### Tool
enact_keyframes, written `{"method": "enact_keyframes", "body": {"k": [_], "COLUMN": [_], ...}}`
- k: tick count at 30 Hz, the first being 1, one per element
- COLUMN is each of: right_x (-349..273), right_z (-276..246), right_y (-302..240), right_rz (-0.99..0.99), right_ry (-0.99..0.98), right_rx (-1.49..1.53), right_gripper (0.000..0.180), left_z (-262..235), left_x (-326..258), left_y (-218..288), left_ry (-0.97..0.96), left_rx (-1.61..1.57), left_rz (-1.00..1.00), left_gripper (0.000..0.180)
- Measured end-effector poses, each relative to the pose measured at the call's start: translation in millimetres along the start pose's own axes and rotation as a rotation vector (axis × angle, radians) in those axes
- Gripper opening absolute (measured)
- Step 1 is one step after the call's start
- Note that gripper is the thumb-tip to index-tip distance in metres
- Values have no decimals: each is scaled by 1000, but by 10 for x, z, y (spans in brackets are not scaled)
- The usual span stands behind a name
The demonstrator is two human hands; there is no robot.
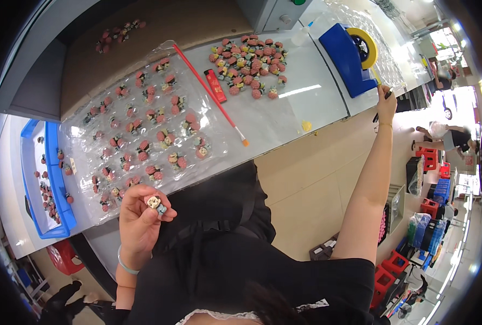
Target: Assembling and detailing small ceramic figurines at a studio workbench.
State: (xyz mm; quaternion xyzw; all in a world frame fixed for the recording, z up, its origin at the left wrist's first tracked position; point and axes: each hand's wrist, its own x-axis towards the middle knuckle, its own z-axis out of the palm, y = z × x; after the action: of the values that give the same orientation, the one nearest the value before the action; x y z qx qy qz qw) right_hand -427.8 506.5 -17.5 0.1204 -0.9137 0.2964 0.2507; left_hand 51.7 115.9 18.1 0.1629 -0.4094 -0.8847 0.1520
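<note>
- Figurine (154,202): small, cream up top + grey-blue lower down. It's in the L hand (138,221), up off the bench (314,105), near its front edge.
- L fingers: closed, pinching the figurine btw thumb & fingertips. Grip clear from my feed.
- R hand (386,105): arm stretched out far R, fingers at the front end of the blue tape dispenser (345,59). Dark slim item right at the hand; too small on my end, can't tell if fingers are gripping it.
- Yellow tape roll (366,47) sits in the dispenser.
- Clear plastic tray (211,130) on bench ahead of L hand, pockets w/ pink-and-dark pcs.
- Red-handled brush (207,89), orange bristles, lies diag. along tray's R side; small red pack (215,85) just beside the handle.
- Pile of pcs (256,64), mostly pink w/ some yellow, btw tray and dispenser.
- Blue bin (59,184) far L: more pcs inside, a few loose by its R wall.
- Red stools (383,279) lower R, on the floor.
</note>
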Motion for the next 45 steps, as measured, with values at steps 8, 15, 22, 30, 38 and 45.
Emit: {"method": "enact_keyframes", "body": {"k": [8, 15, 22, 30, 38, 45], "right_x": [-395, -1440, -2243, -2247, -2182, -2297], "right_z": [-31, -408, -152, -167, -144, -36], "right_y": [532, -2484, -3496, -3704, -3712, -3655], "right_rz": [159, 274, -65, -294, -286, -278], "right_ry": [4, -377, -1146, -1346, -1360, -1260], "right_rx": [7, 925, 1023, 838, 703, 710], "right_gripper": [17, 13, 14, 17, 19, 20], "left_z": [-159, 25, 114, 62, 76, 92], "left_x": [-159, 71, 111, 58, 76, 93], "left_y": [90, 38, 42, 14, 39, -9], "left_ry": [23, -49, -118, -80, -179, -102], "left_rx": [-22, -28, 97, 194, 441, 283], "left_rz": [65, -68, -35, -59, 18, -96], "left_gripper": [30, 26, 28, 35, 42, 45]}}
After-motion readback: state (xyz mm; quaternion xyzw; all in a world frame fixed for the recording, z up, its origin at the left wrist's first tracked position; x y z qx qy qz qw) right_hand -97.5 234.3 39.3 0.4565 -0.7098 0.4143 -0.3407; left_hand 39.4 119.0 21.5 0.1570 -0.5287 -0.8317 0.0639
